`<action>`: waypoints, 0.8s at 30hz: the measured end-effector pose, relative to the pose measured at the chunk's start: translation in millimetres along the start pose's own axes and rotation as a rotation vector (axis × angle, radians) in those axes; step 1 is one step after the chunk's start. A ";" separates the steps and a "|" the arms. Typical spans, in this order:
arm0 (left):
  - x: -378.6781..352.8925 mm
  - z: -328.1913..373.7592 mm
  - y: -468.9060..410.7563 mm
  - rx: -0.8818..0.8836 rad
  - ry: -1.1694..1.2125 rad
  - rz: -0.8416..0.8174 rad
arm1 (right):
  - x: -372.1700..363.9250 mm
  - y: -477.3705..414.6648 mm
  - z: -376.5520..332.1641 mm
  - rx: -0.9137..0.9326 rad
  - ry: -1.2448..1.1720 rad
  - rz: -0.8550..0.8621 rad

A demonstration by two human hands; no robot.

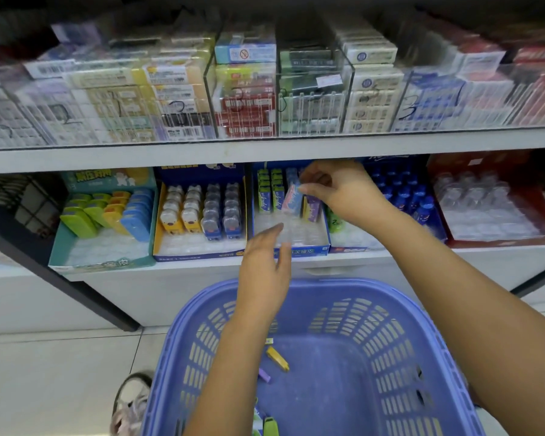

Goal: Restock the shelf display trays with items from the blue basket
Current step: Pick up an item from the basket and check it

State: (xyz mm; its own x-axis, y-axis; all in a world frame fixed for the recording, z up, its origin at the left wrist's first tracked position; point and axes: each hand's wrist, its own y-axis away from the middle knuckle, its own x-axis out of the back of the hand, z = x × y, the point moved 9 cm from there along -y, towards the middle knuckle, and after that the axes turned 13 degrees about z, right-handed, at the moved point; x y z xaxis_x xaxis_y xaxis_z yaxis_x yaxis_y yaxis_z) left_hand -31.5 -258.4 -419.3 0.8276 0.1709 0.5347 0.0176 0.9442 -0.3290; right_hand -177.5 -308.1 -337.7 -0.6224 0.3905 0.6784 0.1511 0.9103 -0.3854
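While the right hand point(337, 190) reaches under the upper shelf into the middle blue display tray point(309, 248), its curled fingertips pinch the top end of a pink pack point(291, 198). This pack stands tilted in the back half of that tray, between the green packs point(269, 193) towards the tray's left edge and a purple pack point(313, 207) towards its right edge. The tray's front half shows its clear plastic insert. The left hand point(265, 272) hangs relaxed, fingers nearly straight and holding nothing, across that tray's front edge and above the far rim of the blue basket point(390, 309). On the basket floor, near its left wall, lie a yellow pack point(277, 358) and a small purple one point(264, 375). A green pack point(270, 427) lies at the near edge, beside the left forearm. Along the lower shelf point(170, 272), left of the middle tray, stand a yellow-walled tray point(199, 255) of animal-shaped pieces and a teal tray point(55, 247) with green, yellow and blue items.
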 end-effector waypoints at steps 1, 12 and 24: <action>-6.8 -0.3 1.5 -0.061 -0.098 -0.041 | -3.1 -1.3 1.1 0.017 0.060 0.004; -18.3 -3.5 6.5 -0.207 -0.259 -0.104 | -25.4 -6.0 6.2 0.054 0.433 -0.194; -17.7 -4.2 2.4 -0.203 -0.269 -0.222 | -41.2 -14.5 3.6 0.032 0.583 -0.274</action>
State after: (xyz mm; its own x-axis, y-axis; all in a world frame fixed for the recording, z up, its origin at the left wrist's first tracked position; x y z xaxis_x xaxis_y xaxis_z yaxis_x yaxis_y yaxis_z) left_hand -43.8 -260.4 -432.8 0.6148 0.0620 0.7862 0.3123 0.8963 -0.3148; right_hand -156.8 -337.9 -362.3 -0.1142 0.1631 0.9800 0.0171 0.9866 -0.1622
